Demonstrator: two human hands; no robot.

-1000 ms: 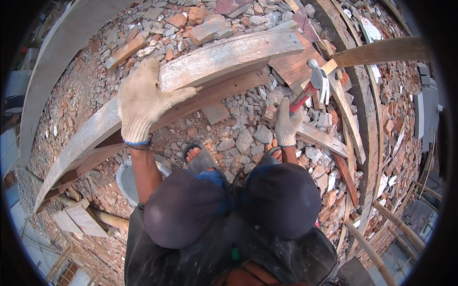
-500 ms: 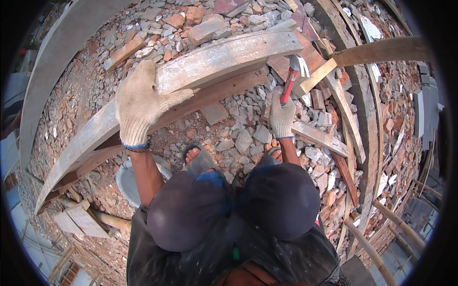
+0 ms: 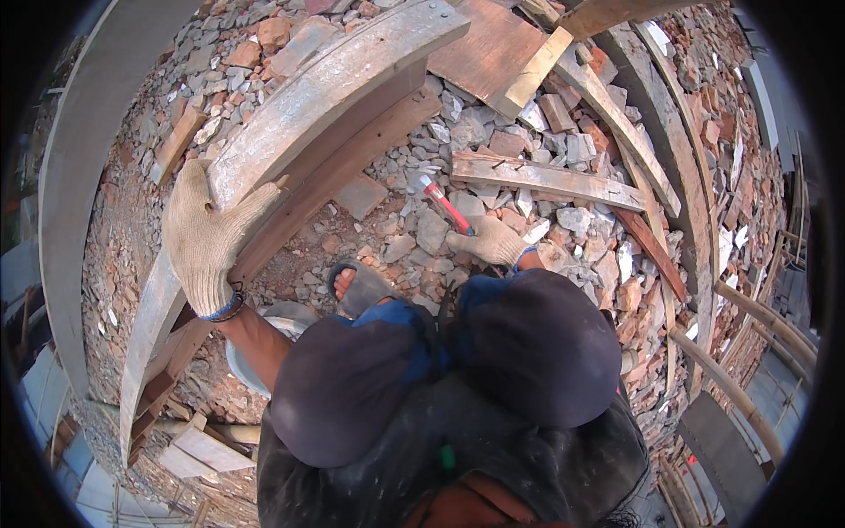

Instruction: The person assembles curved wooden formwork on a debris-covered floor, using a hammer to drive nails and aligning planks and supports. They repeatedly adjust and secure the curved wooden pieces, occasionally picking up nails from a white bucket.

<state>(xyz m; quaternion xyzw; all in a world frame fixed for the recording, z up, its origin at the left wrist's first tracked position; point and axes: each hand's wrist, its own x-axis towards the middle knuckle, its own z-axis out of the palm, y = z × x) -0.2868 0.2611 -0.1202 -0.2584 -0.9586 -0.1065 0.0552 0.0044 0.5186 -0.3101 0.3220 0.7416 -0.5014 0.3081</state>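
My left hand (image 3: 204, 233), in a cream knitted glove, lies across a long pale wooden beam (image 3: 352, 75). Its fingers bend over the beam's far edge, and the thumb sticks out past the near side. Under that beam runs a brown board (image 3: 339, 185), the two forming one long wooden piece. My right hand (image 3: 495, 239), gloved too, is closed round the red handle of a claw hammer (image 3: 446, 205). The hammer's head, low over the rubble, is hard to make out. Just beyond it lies a short plank with nails standing up (image 3: 546, 178).
Broken brick and stone (image 3: 431, 231) cover the ground. Long timbers (image 3: 660, 132) and a reddish board (image 3: 484, 53) lie to the right and ahead. A light bucket (image 3: 251, 361) stands by my left forearm. A wide curved-looking plank (image 3: 66, 194) runs along the far left.
My right hand has brought the hammer back from the beam's far end, nearer my knees. My view has turned, and the beam shows more steeply tilted. The left hand stays on it.
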